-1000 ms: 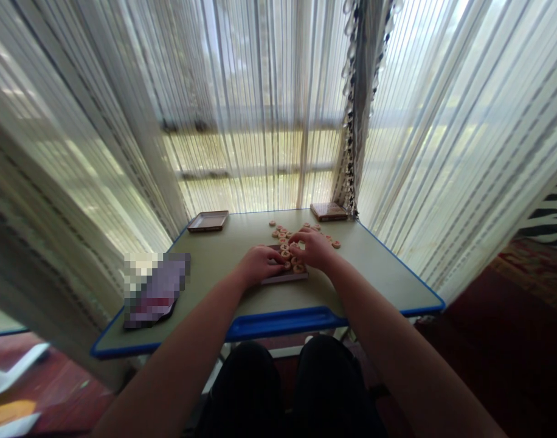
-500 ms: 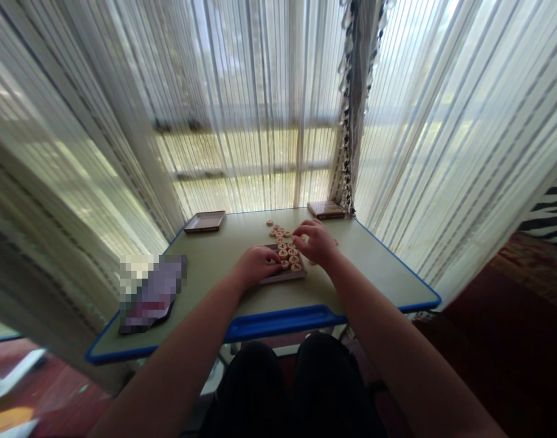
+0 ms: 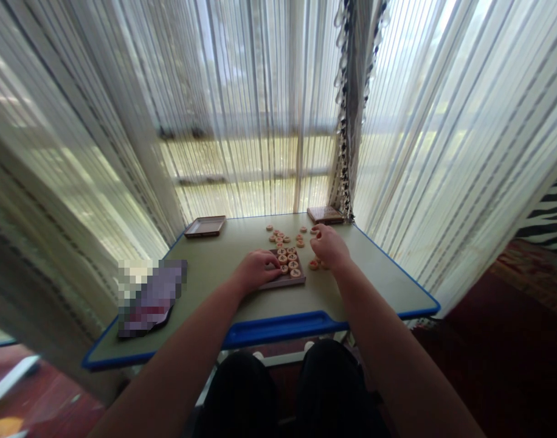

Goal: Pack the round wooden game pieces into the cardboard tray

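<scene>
A small brown tray lies on the green table in front of me, with several round wooden discs set in rows inside it. My left hand rests on the tray's left edge, fingers curled against it. My right hand is to the right of the tray, among loose discs scattered on the table, with fingers bent in a pinch at a disc near the fingertips. Another loose disc lies just below that hand.
A shallow brown lid or tray sits at the table's far left corner. A flat brown box sits at the far right by the curtain. A blurred dark object lies at the left edge. Striped curtains surround the table.
My right hand has moved off the tray to the right and farther away, onto the loose discs. The left hand has stayed at the tray's left edge.
</scene>
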Demonstrator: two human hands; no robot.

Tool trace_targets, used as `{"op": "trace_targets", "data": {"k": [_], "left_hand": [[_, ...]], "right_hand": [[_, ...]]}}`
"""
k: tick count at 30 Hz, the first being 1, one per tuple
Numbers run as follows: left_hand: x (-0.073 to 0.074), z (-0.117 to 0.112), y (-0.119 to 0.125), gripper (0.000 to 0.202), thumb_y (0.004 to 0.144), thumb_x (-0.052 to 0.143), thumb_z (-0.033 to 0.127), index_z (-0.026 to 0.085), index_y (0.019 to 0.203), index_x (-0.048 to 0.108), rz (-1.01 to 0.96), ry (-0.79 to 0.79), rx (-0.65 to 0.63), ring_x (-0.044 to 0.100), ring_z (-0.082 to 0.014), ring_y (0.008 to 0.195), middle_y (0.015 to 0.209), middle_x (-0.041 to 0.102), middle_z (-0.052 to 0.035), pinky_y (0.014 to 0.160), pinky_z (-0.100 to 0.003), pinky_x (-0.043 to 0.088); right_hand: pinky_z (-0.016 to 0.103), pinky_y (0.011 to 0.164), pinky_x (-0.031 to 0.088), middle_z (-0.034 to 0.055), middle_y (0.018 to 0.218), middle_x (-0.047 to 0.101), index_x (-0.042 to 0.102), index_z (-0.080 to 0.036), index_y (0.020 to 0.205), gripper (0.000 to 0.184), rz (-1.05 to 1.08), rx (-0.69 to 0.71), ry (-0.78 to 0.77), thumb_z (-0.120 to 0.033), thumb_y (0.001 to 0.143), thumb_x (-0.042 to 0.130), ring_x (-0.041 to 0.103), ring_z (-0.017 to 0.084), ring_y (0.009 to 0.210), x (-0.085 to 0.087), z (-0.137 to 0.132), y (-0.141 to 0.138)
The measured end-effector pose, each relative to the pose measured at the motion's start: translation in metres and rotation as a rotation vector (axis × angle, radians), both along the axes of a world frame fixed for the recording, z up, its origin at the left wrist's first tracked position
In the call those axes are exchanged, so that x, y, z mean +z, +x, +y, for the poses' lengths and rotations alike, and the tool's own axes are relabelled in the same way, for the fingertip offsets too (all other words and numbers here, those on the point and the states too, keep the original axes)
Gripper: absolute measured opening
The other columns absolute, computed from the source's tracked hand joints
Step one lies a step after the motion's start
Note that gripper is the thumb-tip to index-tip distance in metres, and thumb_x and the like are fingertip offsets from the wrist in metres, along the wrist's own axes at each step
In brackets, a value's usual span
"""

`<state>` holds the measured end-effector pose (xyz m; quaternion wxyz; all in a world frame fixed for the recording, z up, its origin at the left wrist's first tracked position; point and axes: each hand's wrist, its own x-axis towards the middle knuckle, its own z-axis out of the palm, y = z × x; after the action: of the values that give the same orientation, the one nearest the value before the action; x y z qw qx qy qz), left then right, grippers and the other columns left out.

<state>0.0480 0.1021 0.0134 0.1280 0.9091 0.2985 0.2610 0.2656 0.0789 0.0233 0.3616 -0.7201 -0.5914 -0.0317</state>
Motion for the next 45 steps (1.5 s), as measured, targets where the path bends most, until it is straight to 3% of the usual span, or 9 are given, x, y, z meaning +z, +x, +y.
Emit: {"op": "trace_targets", "data": {"k": [8,14,17,22,26,33,36,39,45], "left_hand": [[0.001,0.0,-0.001,0.014,0.068,0.062,0.032,0.02,0.071,0.068,-0.003,-0.052,0.023,0.058,-0.0163,0.077,0.079,0.066,-0.0023,0.073,-0.027,0.044],[0.003,-0.002,-0.005,0.015,0.069,0.059,0.031,0.018,0.069,0.067,-0.1,0.006,0.093,0.056,-0.0173,0.079,0.076,0.065,-0.0025,0.077,-0.03,0.042],[0.004,-0.003,-0.004,0.015,0.071,0.058,0.03,0.017,0.069,0.065,-0.163,0.095,0.159,0.055,-0.0183,0.079,0.076,0.064,-0.0037,0.077,-0.032,0.041],[0.007,-0.009,0.001,0.013,0.072,0.057,0.028,0.018,0.07,0.064,-0.207,0.193,0.15,0.053,-0.0179,0.082,0.078,0.063,-0.004,0.079,-0.031,0.041],[0.006,-0.009,0.001,0.013,0.072,0.056,0.028,0.018,0.067,0.063,-0.185,0.222,0.163,0.052,-0.0179,0.08,0.076,0.062,-0.0042,0.078,-0.031,0.041],[0.004,-0.008,0.0,0.009,0.07,0.059,0.024,0.018,0.068,0.064,-0.203,0.208,0.138,0.053,-0.0177,0.079,0.076,0.063,-0.0037,0.077,-0.032,0.042],[0.003,-0.009,0.0,0.01,0.069,0.06,0.027,0.018,0.072,0.066,-0.214,0.185,0.106,0.054,-0.0175,0.079,0.078,0.065,-0.0034,0.077,-0.032,0.042],[0.002,-0.009,0.0,0.014,0.07,0.061,0.03,0.019,0.075,0.067,-0.215,0.175,0.082,0.055,-0.0175,0.078,0.078,0.067,-0.0037,0.078,-0.032,0.042],[-0.001,-0.003,-0.002,0.015,0.066,0.062,0.024,0.02,0.078,0.069,-0.224,0.183,0.074,0.056,-0.0173,0.078,0.079,0.068,-0.0032,0.079,-0.031,0.043]], "right_hand": [[0.029,0.067,0.044,0.0089,0.089,0.065,0.068,-0.022,0.088,0.026,-0.108,-0.136,-0.152,-0.013,0.068,0.054,0.058,0.02,0.079,-0.007,0.0,0.008],[0.031,0.066,0.044,0.0134,0.102,0.06,0.067,-0.022,0.094,0.029,-0.112,-0.173,-0.221,-0.014,0.068,0.055,0.059,0.023,0.084,-0.001,-0.007,0.006],[0.029,0.061,0.044,0.013,0.094,0.063,0.067,-0.02,0.087,0.025,-0.092,-0.101,-0.324,-0.019,0.063,0.062,0.06,0.021,0.074,0.001,-0.011,0.013],[0.023,0.046,0.038,0.0037,0.056,0.063,0.065,-0.017,0.067,0.013,0.002,0.148,-0.442,-0.028,0.06,0.067,0.055,0.014,0.049,0.0,-0.016,0.02],[0.022,0.042,0.034,0.002,0.055,0.062,0.061,-0.017,0.061,0.021,0.045,0.244,-0.5,-0.036,0.057,0.07,0.053,0.012,0.046,0.0,-0.021,0.016],[0.022,0.052,0.038,0.0038,0.073,0.063,0.06,-0.016,0.072,0.021,-0.033,0.197,-0.29,-0.025,0.055,0.069,0.056,0.014,0.064,0.009,-0.023,0.012],[0.021,0.059,0.04,0.0039,0.08,0.063,0.06,-0.015,0.079,0.018,0.054,0.333,-0.124,-0.018,0.062,0.061,0.056,0.013,0.069,0.01,-0.019,-0.001],[0.02,0.06,0.041,0.0026,0.078,0.063,0.06,-0.015,0.083,0.018,0.145,0.525,-0.069,-0.017,0.065,0.058,0.056,0.011,0.068,0.007,-0.016,-0.018],[0.02,0.059,0.039,0.0018,0.074,0.062,0.063,-0.015,0.081,0.016,0.005,0.67,0.003,-0.017,0.065,0.061,0.053,0.01,0.065,0.001,-0.017,-0.039]]}}
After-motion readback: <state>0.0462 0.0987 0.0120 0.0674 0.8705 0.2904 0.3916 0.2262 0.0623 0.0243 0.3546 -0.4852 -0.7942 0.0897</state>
